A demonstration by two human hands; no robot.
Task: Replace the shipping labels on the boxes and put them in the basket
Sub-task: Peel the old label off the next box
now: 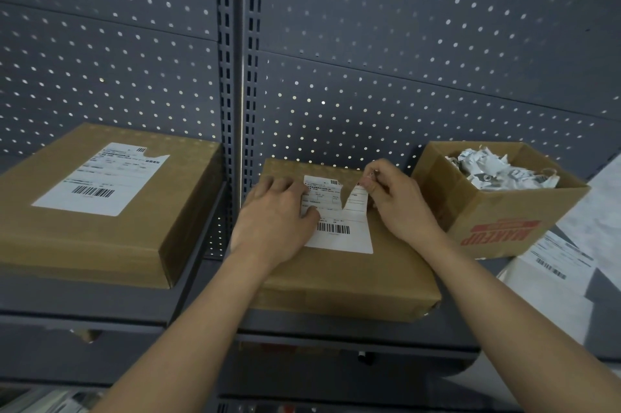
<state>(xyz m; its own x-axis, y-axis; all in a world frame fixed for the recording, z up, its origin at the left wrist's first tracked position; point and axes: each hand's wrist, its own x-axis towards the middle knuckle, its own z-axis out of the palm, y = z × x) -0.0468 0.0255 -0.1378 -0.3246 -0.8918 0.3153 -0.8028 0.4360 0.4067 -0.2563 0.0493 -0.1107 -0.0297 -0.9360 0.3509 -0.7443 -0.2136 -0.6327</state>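
A flat brown box (342, 281) lies on the shelf in front of me. Its white shipping label (339, 231) is torn in a V from the top edge. My left hand (279, 214) presses flat on the label's left part, fingers spread. My right hand (393, 197) pinches the torn right strip of the label (358, 199) at its upper corner. A second, larger brown box (100, 244) sits to the left, and its label (100, 177) has a small tear at its top right corner.
An open carton marked MAKEUP (504, 224) at the right holds several crumpled label scraps (497, 170). White sheets with printed labels (557, 264) lie at the far right. A grey pegboard wall (369, 59) backs the shelf, whose front edge (336, 332) runs below the boxes.
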